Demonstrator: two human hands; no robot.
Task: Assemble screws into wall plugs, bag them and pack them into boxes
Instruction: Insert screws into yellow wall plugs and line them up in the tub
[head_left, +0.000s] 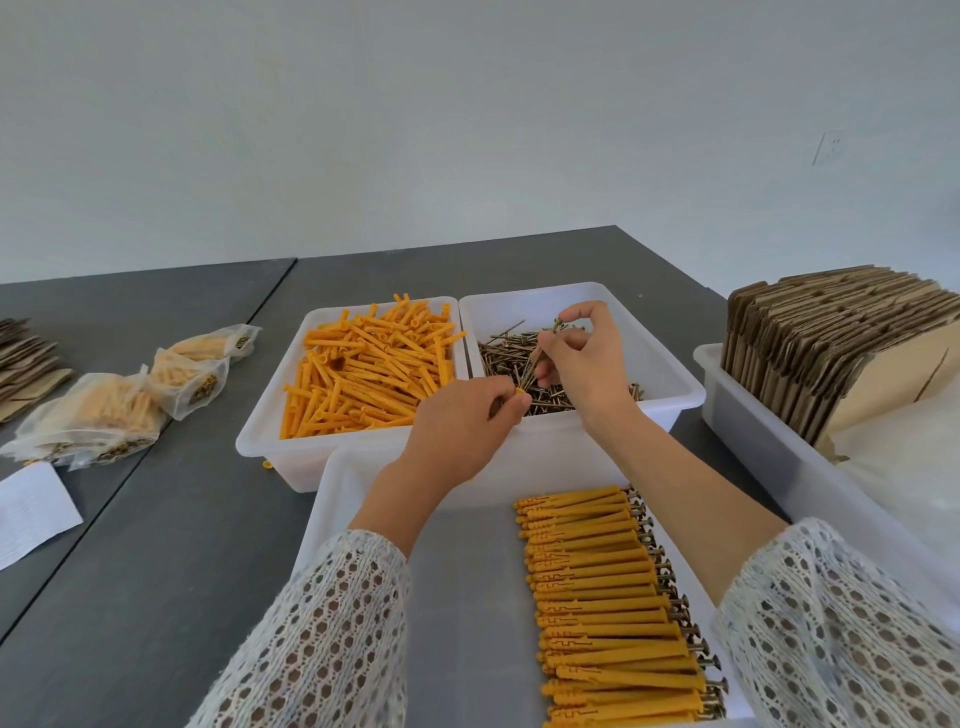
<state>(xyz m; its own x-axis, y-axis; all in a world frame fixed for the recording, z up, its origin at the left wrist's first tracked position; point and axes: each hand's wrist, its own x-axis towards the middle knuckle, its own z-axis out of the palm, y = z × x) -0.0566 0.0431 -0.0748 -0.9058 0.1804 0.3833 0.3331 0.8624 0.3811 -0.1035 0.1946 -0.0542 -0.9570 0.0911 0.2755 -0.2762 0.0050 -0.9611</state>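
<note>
My left hand (462, 426) grips an orange wall plug (519, 391), of which only the end shows past my fingers. My right hand (584, 358) pinches a brass screw (540, 358) whose tip points down into that plug end. Both hands hover over the white bin of loose screws (670, 374). To its left stands a white bin (270, 410) heaped with loose orange plugs (363, 364). In front of me a white tray (332, 499) holds a neat row of assembled plugs with screws (608, 597).
Several filled clear bags (104, 410) lie on the grey table (171, 545) at left, with a white paper (31, 512) and flat cardboard (26, 358) nearby. At right a white bin (748, 415) holds a stack of flattened cardboard boxes (831, 343). One orange cap (267, 464) lies on the table.
</note>
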